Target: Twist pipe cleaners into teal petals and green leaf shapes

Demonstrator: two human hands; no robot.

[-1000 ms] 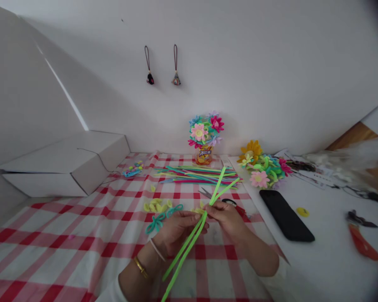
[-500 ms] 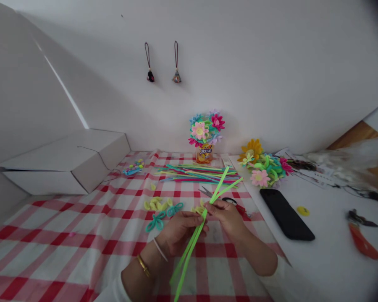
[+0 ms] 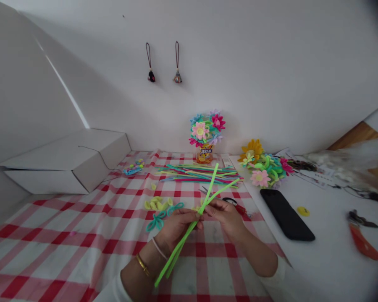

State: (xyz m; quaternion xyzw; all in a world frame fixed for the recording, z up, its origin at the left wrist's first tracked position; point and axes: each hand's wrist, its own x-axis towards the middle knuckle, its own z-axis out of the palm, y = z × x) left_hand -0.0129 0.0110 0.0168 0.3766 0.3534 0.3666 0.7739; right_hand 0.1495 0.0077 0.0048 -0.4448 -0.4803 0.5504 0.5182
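Two bright green pipe cleaners (image 3: 182, 242) cross at a slant in front of me, their upper ends spread apart. My left hand (image 3: 181, 226) pinches them near the crossing. Just to the right, my right hand (image 3: 225, 218) has its fingers closed on one of the green stems. Beyond the hands lie scissors (image 3: 229, 201), partly hidden by the stems and my right hand. Teal pipe-cleaner loops (image 3: 156, 221) rest beside my left hand, with pale yellow curled pieces (image 3: 157, 204) behind them.
Loose coloured pipe cleaners (image 3: 176, 173) lie across the checked cloth (image 3: 66, 256). Behind them stands a bottle (image 3: 204, 154) of pipe-cleaner flowers. More flowers (image 3: 261, 178), a black phone (image 3: 286, 214) and red-handled pliers (image 3: 362, 241) are on the right. A white box (image 3: 59, 161) sits left.
The green pipe cleaners have swung: their upper ends moved left and their lower ends moved left and up. Both hands stay near the same place, still holding them.
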